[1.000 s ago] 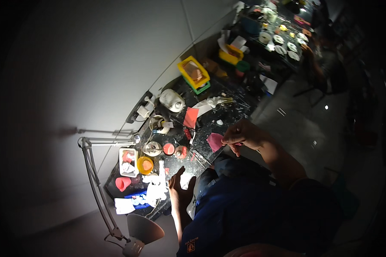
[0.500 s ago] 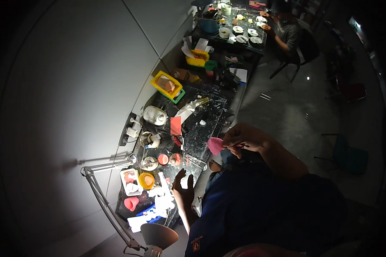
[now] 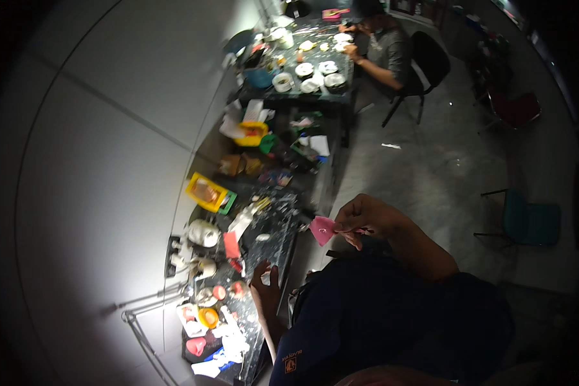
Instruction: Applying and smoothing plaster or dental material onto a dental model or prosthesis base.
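Observation:
My right hand (image 3: 370,220) is raised to the right of the workbench, its thumb and fingers pinching the edge of a small pink flat piece (image 3: 323,230). The piece is thin with angular corners, and a small pale curved mark shows on its face. Whether it is cloth, wax or plastic I cannot tell. Lower and to the left, my left hand (image 3: 265,287) hovers at the bench edge with thumb and fingers apart, holding nothing. Nearest to it on the black bench (image 3: 273,222) are a red sheet (image 3: 231,245) and a reddish round item (image 3: 238,289).
A jointed lamp arm (image 3: 145,341) rises at the left. Yellow bins (image 3: 206,192), a white jug (image 3: 203,233) and an orange bowl (image 3: 208,318) line the wall side. Farther off, a person (image 3: 387,55) sits working at another table. A green chair (image 3: 531,219) stands on the right.
My view has turned, so the bench sits lower and farther left, and the far table shows more. The pink piece now faces me more flatly. Both hands keep their poses.

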The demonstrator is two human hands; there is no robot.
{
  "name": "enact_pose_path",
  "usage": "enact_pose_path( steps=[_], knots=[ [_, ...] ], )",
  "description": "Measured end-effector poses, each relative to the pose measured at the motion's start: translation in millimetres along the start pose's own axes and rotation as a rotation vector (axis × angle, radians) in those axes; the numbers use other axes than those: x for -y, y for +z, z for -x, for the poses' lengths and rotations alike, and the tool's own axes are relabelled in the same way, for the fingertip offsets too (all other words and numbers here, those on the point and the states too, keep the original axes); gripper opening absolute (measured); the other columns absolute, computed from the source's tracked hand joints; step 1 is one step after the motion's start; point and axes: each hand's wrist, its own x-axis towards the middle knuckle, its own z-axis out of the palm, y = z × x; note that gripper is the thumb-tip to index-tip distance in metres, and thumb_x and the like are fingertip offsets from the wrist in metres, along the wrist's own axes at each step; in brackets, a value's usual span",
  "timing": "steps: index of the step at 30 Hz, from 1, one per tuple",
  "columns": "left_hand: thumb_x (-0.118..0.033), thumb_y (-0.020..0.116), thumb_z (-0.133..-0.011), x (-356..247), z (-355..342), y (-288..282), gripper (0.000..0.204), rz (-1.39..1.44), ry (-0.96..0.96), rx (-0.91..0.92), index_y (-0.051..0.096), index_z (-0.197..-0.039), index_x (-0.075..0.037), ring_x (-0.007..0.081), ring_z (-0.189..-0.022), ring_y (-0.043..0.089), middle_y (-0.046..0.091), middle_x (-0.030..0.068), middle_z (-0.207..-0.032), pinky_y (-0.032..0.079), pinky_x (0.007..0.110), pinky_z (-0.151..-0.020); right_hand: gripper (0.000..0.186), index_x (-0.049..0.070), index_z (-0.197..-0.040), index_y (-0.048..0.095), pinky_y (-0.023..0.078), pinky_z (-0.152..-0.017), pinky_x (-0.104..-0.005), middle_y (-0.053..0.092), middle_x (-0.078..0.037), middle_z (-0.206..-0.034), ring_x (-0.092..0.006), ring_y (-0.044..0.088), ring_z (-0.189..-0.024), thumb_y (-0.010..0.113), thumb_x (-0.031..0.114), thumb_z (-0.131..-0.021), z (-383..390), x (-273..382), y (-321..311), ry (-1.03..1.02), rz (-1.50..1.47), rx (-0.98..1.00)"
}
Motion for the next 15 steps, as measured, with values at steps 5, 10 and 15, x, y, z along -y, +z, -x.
enact_pose_path(
  steps=[5,10,15],
  knots=[
    [-0.021,0.07,-0.093,-111,-65,139,0.034,0.017,0.046,0.165,0.067,-0.119,0.001,0.0286,-0.099,0.071,0.073,0.017,-0.106,0.053,0.039,-0.089,0.017,-0.005,-0.081,0.068,0.052,-0.047,-0.0287,0.063,-0.008,-0.062,-0.0152,0.061,-0.05,0.073,0.008,-0.09,109,48,-129,-0.096,-0.052,-0.181],
    [-0.026,0.07,-0.093,-248,-114,281,0.038,0.001,0.362,0.421,0.066,-0.122,-0.002,0.0309,-0.106,0.069,0.072,0.019,-0.11,0.05,0.041,-0.093,0.018,-0.003,-0.081,0.068,0.054,-0.047,-0.0276,0.064,-0.008,-0.063,-0.013,0.062,-0.051,0.074,0.011,-0.09,237,85,-234,-0.177,-0.097,-0.568],
    [-0.027,0.071,-0.092,-361,-142,413,0.037,-0.072,0.653,0.703,0.067,-0.12,-0.002,0.03,-0.106,0.069,0.072,0.0175,-0.11,0.05,0.04,-0.094,0.02,-0.002,-0.081,0.068,0.054,-0.047,-0.0285,0.063,-0.006,-0.063,-0.0132,0.061,-0.051,0.072,0.013,-0.093,344,77,-306,-0.44,-0.231,-0.879]
  ],
)
